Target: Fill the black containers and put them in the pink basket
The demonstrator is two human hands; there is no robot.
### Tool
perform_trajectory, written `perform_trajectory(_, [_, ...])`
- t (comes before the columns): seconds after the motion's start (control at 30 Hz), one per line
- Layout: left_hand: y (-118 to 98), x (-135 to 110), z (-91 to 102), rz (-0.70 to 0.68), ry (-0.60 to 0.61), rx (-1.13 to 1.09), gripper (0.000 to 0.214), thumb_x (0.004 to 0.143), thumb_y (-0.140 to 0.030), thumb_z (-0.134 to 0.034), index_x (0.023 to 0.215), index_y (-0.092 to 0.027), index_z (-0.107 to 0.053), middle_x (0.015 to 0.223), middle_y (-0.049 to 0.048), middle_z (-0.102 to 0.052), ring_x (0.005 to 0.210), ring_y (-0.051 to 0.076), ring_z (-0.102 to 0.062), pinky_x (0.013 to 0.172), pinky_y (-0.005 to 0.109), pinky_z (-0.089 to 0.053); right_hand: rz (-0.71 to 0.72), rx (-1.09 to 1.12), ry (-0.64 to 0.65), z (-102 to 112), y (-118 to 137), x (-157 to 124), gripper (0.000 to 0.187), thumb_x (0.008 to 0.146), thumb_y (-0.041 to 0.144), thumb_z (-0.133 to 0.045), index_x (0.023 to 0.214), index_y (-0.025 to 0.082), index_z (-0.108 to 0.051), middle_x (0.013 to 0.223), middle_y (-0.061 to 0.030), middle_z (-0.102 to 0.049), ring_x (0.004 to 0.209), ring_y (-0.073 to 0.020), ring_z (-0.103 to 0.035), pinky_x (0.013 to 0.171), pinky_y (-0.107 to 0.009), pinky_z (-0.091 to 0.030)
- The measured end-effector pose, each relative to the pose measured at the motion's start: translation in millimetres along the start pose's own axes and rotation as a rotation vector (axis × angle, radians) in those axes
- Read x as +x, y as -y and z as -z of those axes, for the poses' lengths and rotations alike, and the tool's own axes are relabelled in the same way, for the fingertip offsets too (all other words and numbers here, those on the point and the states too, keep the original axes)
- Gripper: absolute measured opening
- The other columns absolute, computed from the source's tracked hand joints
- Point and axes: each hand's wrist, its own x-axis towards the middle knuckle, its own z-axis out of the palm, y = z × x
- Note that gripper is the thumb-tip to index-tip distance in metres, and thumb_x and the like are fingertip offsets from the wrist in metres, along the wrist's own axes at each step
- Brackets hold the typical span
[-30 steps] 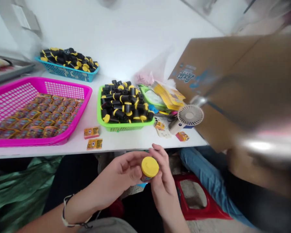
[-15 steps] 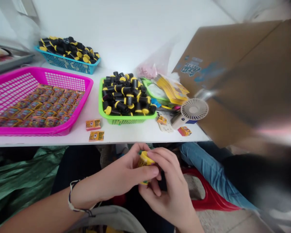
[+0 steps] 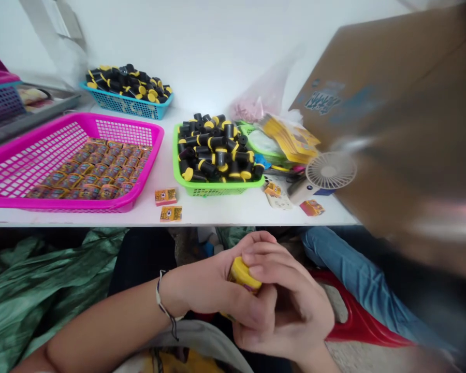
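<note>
Both hands are closed around a small canister with a yellow lid [image 3: 245, 273], held above the lap just in front of the table edge. My left hand [image 3: 229, 298] wraps its side, with the thumb lying across the front. The fingers of my right hand [image 3: 295, 295] curl over the lid from the right and press against it. Most of the canister's body is hidden by the fingers; a bit of printed label shows below the lid. A bracelet [image 3: 164, 300] circles my left wrist.
On the white table [image 3: 140, 217] stand a pink basket [image 3: 140, 189] of wrapped canisters, green [image 3: 217, 190] and blue [image 3: 140, 109] baskets of black yellow-lidded canisters, small card stacks [image 3: 165, 196] and a fan [image 3: 330, 171]. A cardboard box [image 3: 357, 119] and a person's jeans-clad leg [image 3: 349, 274] are at right.
The canister has tilted and sits deeper in my hands, with my right fingers now over its lid. Both hands have shifted slightly right and down; the view has swung somewhat left.
</note>
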Motion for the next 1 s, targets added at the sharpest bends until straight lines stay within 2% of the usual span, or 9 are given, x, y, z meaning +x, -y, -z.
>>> perform_trajectory(0.13, [-2.3, 1.0, -0.3, 0.027, -0.012, -0.053, 0.073, 0.069, -0.041, -0.091, 0.119, -0.027, -0.041, 0.053, -0.0141, -0.056, 0.042, 0.008, -0.049, 0.048, 0.021, -0.037, -0.019, 0.002, 0.007, -1.8, -1.9, 2.3, 0.050, 0.072, 0.023, -0.085, 0.117, 0.019, -0.066, 0.105, -0.0081, -0.076, 0.095, -0.0264, -0.074, 0.092, -0.046, -0.062])
perform_trajectory(0.27, [-20.9, -2.0, -18.9, 0.037, -0.379, 0.279, 0.070, 0.083, -0.024, -0.079, 0.133, -0.028, -0.029, 0.064, -0.0125, -0.058, 0.053, 0.008, -0.052, 0.053, 0.018, -0.038, 0.026, -0.259, 0.058, 6.5, 0.1, 1.1, 0.051, 0.074, 0.009, -0.079, 0.123, 0.017, -0.066, 0.108, -0.0099, -0.075, 0.103, -0.0276, -0.070, 0.092, -0.046, -0.060])
perform_trajectory(0.37, [-28.7, -5.2, -30.6, 0.030, -0.492, 0.463, 0.070, 0.081, -0.010, -0.072, 0.132, -0.028, -0.028, 0.064, -0.0147, -0.050, 0.052, 0.006, -0.043, 0.050, 0.016, -0.032, 0.064, -0.367, 0.182, 10.3, 3.6, -0.3, 0.050, 0.081, 0.016, -0.080, 0.129, 0.014, -0.064, 0.113, -0.0132, -0.075, 0.108, -0.0306, -0.068, 0.094, -0.050, -0.059])
perform_trajectory(0.47, [-26.5, -8.2, -26.9, 0.038, -0.428, 0.389, 0.067, 0.079, -0.008, -0.070, 0.131, -0.027, -0.032, 0.062, -0.0142, -0.050, 0.050, 0.006, -0.040, 0.050, 0.017, -0.031, 0.060, -0.312, 0.169, 7.1, 4.1, 3.0, 0.053, 0.079, 0.016, -0.081, 0.129, 0.017, -0.063, 0.106, -0.0112, -0.076, 0.102, -0.0307, -0.070, 0.091, -0.051, -0.060])
perform_trajectory(0.6, [-17.5, -13.1, -10.2, 0.049, -0.294, 0.186, 0.077, 0.076, -0.020, -0.080, 0.141, -0.028, -0.039, 0.072, -0.0078, -0.060, 0.054, 0.009, -0.052, 0.058, 0.023, -0.042, 0.073, -0.193, 0.110, 0.7, 0.4, 8.8, 0.052, 0.076, 0.017, -0.083, 0.125, 0.020, -0.065, 0.096, -0.0081, -0.076, 0.092, -0.0295, -0.074, 0.084, -0.051, -0.064])
perform_trajectory(0.67, [-13.3, -14.7, -5.4, -0.017, -0.247, 0.108, 0.083, 0.071, -0.028, -0.088, 0.142, -0.029, -0.046, 0.081, -0.0044, -0.062, 0.066, 0.013, -0.061, 0.071, 0.027, -0.047, 0.076, -0.162, 0.124, -1.5, -1.2, 9.5, 0.052, 0.077, 0.024, -0.086, 0.124, 0.020, -0.065, 0.099, -0.0085, -0.077, 0.094, -0.0303, -0.074, 0.087, -0.053, -0.064])
perform_trajectory(0.77, [-8.9, -15.5, -3.4, -0.130, -0.166, 0.028, 0.081, 0.066, -0.036, -0.093, 0.137, -0.029, -0.055, 0.066, -0.0084, -0.055, 0.068, 0.014, -0.061, 0.081, 0.029, -0.048, 0.069, -0.135, 0.099, -5.3, -3.6, 9.7, 0.054, 0.075, 0.026, -0.088, 0.124, 0.022, -0.064, 0.102, -0.0084, -0.078, 0.095, -0.0314, -0.075, 0.088, -0.054, -0.064])
perform_trajectory(0.87, [-8.1, -17.1, -2.4, -0.101, -0.149, 0.007, 0.098, 0.068, -0.038, -0.093, 0.150, -0.030, -0.041, 0.052, -0.0159, -0.042, 0.044, 0.008, -0.041, 0.065, 0.025, -0.045, 0.072, -0.100, 0.036, -9.0, -5.8, 10.5, 0.049, 0.080, 0.031, -0.085, 0.124, 0.020, -0.065, 0.104, -0.0104, -0.077, 0.096, -0.0313, -0.075, 0.086, -0.051, -0.065])
perform_trajectory(1.0, [-9.3, -20.7, 0.2, -0.035, -0.180, 0.078, 0.105, 0.075, -0.036, -0.089, 0.155, -0.028, -0.021, 0.055, -0.0155, -0.054, 0.040, 0.006, -0.037, 0.054, 0.021, -0.038, 0.073, -0.106, 0.045, -10.2, -6.6, 9.3, 0.052, 0.082, 0.035, -0.085, 0.126, 0.017, -0.065, 0.106, -0.0129, -0.077, 0.099, -0.0302, -0.075, 0.086, -0.048, -0.066])
